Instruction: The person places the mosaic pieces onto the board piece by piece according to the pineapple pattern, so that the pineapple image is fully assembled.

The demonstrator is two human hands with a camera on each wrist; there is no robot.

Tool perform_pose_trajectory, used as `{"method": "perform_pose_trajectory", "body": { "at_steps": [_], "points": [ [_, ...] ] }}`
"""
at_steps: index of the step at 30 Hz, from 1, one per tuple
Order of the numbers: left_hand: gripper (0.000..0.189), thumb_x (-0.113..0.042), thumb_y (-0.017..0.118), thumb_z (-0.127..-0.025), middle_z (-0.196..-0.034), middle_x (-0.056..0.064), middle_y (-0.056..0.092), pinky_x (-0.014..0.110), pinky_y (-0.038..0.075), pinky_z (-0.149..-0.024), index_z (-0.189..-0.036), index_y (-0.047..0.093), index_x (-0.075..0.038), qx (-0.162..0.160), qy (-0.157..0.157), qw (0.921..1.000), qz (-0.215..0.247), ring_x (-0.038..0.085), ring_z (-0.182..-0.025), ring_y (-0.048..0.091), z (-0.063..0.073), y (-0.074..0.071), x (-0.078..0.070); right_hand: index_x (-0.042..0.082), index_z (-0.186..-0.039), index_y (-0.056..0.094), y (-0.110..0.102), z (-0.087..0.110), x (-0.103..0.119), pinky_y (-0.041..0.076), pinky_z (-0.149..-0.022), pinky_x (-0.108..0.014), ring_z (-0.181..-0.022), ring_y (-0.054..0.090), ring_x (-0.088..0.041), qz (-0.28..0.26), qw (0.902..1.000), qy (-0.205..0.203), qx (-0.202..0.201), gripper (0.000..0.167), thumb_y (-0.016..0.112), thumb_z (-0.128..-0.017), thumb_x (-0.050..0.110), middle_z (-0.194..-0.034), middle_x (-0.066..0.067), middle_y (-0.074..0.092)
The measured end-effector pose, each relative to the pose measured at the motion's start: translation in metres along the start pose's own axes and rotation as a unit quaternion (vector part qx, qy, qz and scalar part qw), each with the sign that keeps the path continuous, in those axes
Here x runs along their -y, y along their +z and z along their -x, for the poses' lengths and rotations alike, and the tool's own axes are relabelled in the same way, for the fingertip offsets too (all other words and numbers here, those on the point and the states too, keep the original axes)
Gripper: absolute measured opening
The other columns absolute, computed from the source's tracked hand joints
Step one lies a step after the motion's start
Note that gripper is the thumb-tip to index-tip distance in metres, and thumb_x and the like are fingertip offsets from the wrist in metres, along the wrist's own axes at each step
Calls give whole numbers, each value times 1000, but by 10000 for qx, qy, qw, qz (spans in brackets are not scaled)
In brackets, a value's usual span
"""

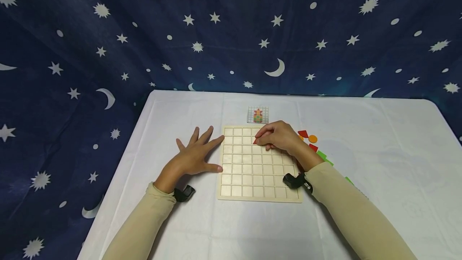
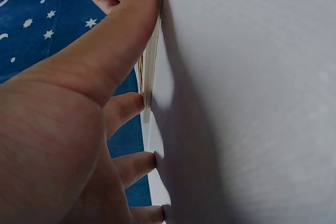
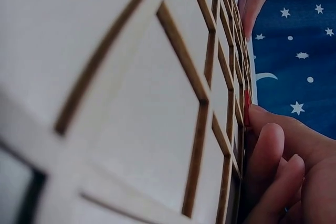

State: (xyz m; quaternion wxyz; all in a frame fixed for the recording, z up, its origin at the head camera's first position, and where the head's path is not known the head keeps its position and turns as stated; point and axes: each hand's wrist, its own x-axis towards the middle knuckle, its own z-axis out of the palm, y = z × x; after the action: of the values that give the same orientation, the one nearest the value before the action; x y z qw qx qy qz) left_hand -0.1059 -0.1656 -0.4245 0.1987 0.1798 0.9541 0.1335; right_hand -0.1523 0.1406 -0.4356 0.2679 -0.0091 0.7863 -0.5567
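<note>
Now right hand (image 1: 281, 136) is pinching a red piece (image 1: 255, 142) at the far rows of a gridded board (image 1: 248, 180), left hand (image 1: 195, 157) is resting, fingers apart, at its left edge, patterned card (image 1: 258, 115) lying beyond.

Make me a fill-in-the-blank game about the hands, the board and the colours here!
1. The pinched piece in the right hand is coloured ____.
2. The left hand has its thumb at the ____ edge of the board.
3. The round piece on the table is coloured ____.
4. The blue curtain shows stars, dots and crescent ____.

Missing words: red; left; orange; moons.
</note>
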Motion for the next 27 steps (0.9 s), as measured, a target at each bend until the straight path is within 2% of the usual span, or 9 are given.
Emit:
{"method": "perform_pose_trajectory", "body": {
  "at_steps": [7,10,13,17,21,26,27],
  "points": [
    [103,-67,80,-75,-174,6,6,93,-2,-98,-161,30,-39,18,-27,10000,-8,48,-157,-7,0,0,0,7,-104,78,0,0,0,53,-58,-24,-59,65,-14,24,10000,-41,29,24,85,-83,16,-89,-6,79],
    [102,-67,79,-76,-174,6,5,93,-2,-98,-161,29,-39,10,3,10000,1,48,-157,-7,0,-1,0,6,-111,76,-5,1,0,53,-58,-24,-63,66,-15,-97,9998,-21,145,29,83,-85,18,-89,-7,78],
    [102,-67,79,-77,-174,6,5,93,-2,-98,-161,29,-39,17,42,10000,8,48,-157,-7,0,-1,0,4,-119,72,-12,4,2,54,-60,-23,-69,68,-16,-436,9986,110,275,34,80,-89,18,-90,-7,76],
    [102,-67,78,-77,-174,5,5,93,-2,-98,-161,29,-40,38,35,10000,-12,48,-157,-7,0,-1,0,1,-126,67,-23,9,3,55,-65,-22,-74,66,-16,-646,9974,155,275,37,75,-94,18,-89,-7,72],
    [102,-67,78,-77,-174,5,5,93,-2,-98,-161,28,-40,45,23,10000,-19,47,-157,-8,0,-1,1,-1,-125,66,-36,19,3,54,-71,-25,-80,62,-18,-463,9989,7,78,39,72,-97,26,-95,-10,69],
    [102,-67,78,-77,-174,5,4,92,-2,-99,-161,28,-39,40,33,10000,-14,48,-157,-8,0,-1,1,7,-125,69,-53,37,3,53,-81,-31,-97,63,-26,450,9986,-32,-288,51,69,-96,48,-112,-13,72],
    [102,-67,78,-77,-174,6,4,92,-2,-98,-161,28,-39,38,41,10000,-18,48,-157,-8,1,-1,1,9,-125,70,-57,41,3,53,-79,-32,-99,62,-27,647,9973,0,-340,52,68,-95,52,-114,-13,72]
  ]
}}
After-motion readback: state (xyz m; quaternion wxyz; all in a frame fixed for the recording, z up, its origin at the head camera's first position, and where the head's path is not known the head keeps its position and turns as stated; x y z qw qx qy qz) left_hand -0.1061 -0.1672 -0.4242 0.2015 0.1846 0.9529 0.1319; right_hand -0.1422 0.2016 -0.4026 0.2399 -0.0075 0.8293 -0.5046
